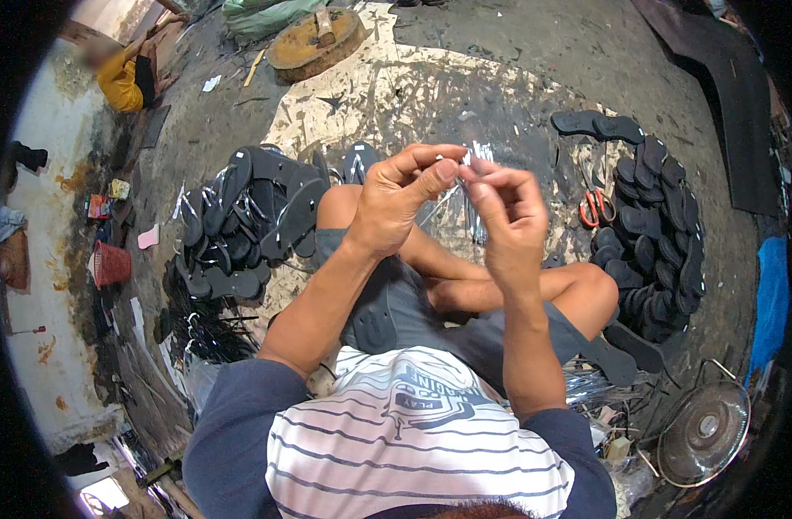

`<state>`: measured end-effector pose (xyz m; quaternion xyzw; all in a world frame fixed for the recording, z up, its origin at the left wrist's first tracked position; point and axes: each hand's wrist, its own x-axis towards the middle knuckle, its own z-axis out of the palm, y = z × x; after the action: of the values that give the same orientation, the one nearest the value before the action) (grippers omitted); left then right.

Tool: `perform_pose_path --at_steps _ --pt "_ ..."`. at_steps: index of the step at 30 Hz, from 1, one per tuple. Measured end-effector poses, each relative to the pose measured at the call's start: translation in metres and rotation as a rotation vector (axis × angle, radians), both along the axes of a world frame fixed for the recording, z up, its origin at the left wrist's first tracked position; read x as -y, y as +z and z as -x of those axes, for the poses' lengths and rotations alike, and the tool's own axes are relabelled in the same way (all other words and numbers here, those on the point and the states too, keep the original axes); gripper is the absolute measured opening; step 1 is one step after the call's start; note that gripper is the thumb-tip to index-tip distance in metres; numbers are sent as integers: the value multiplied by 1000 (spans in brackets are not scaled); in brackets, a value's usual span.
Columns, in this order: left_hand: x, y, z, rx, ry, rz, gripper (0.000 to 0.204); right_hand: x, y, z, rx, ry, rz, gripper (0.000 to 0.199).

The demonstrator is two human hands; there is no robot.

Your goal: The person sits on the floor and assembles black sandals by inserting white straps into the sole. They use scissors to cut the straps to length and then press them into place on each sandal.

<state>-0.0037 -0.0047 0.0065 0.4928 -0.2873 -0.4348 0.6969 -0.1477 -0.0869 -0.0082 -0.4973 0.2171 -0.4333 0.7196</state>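
Both hands are raised close together above my crossed legs, fingertips almost touching. My left hand [400,195] is closed in a pinch of thumb and forefinger. Opposite it, my right hand [508,208] also pinches, with its fingers curled. Something small and pale shows between the fingertips, too small to name. Behind the hands a bundle of thin white and silvery strips [480,227] lies on the floor, partly covered by them. A dark sole [374,324] rests on my lap.
A heap of dark flip-flops [232,216] lies on the left. Rows of dark soles [647,225] curve along the right, beside red-handled scissors [593,208]. Farther off stands a round wooden block [297,54]. A fan [705,428] sits at the lower right; another person [124,80] sits far left.
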Motion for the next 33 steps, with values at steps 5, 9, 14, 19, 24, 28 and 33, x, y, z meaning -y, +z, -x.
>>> perform_pose_path --at_steps 5,9,14,19,24,28,33 --pt "0 7 5 78 84 -7 39 11 14 24 -135 -108 126 26" --pt "-1 7 7 0 28 20 42 5 13 28 -331 -97 496 32" --pt "-4 6 5 12 -30 33 42 0 21 27 -398 -116 676 38" --pt "-3 4 7 152 -12 44 40 -4 26 28 -387 -72 648 39" --pt "-4 6 12 178 18 22 40 -3 22 28 -460 -35 642 37" --pt "-3 9 14 203 48 -68 39 -7 15 18 -369 -42 558 30" --pt "-8 1 13 296 18 -93 36 -8 3 10 -377 -2 396 16"
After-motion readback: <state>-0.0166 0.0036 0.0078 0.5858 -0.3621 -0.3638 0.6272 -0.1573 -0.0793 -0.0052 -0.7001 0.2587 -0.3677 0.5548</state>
